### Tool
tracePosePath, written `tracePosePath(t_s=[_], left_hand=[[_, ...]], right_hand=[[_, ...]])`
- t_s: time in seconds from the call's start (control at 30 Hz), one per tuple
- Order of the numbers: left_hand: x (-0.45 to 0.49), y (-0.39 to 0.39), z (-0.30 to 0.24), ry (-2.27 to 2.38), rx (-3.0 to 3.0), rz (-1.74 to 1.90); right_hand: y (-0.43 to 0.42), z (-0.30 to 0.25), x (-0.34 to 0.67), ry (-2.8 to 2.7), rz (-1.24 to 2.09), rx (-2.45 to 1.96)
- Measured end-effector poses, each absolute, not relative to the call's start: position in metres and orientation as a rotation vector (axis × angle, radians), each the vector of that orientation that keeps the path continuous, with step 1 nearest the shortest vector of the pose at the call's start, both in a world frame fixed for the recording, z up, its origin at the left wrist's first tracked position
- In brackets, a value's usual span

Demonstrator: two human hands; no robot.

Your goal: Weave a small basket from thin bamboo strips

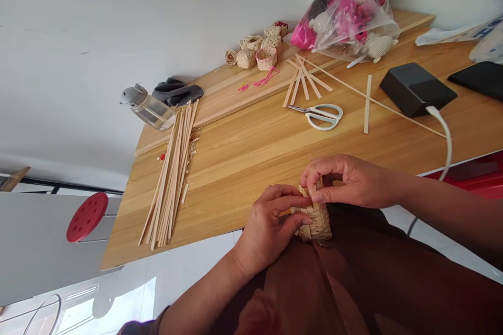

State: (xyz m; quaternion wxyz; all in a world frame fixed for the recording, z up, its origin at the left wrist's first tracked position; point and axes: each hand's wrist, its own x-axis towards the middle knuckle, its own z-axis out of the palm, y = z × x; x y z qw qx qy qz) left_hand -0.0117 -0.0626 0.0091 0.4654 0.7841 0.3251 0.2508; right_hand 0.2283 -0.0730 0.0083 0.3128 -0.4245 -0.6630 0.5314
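Note:
A small woven basket (319,226) of pale flat strips rests on my lap, close to the table's front edge. My left hand (271,220) is closed around its left side, with thumb and fingers on the weave. At the basket's top, my right hand (346,180) pinches an upright wooden strip (317,184) that sticks up from the rim. Part of the rim is hidden behind my fingers. On the table beyond my hands lie white-handled scissors (324,116), their blades pointing left toward a fan of short strips (304,84).
A bundle of long strips (168,183) lies at the table's left, beside a clear bottle (147,107) and dark cloth (176,93). Small woven baskets (251,52) and a plastic bag (349,21) stand at the back. A black box (418,89) with a white cable is at right.

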Motion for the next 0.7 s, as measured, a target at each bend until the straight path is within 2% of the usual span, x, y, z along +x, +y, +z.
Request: tracePosePath(t_s=[0.23, 0.57, 0.7], left_hand=[[-0.013, -0.065, 0.008, 0.827, 1.904, 0.556], [-0.01, -0.057, 0.028, 0.896, 1.984, 0.216], [-0.011, -0.052, 0.03, 0.84, 2.015, 0.183]], right_hand=[[-0.074, 0.007, 0.226, -1.78, 1.381, -1.093], [-0.073, 0.01, 0.221, -1.899, 1.3, -1.038], [-0.07, 0.016, 0.219, -1.935, 1.266, -1.092]])
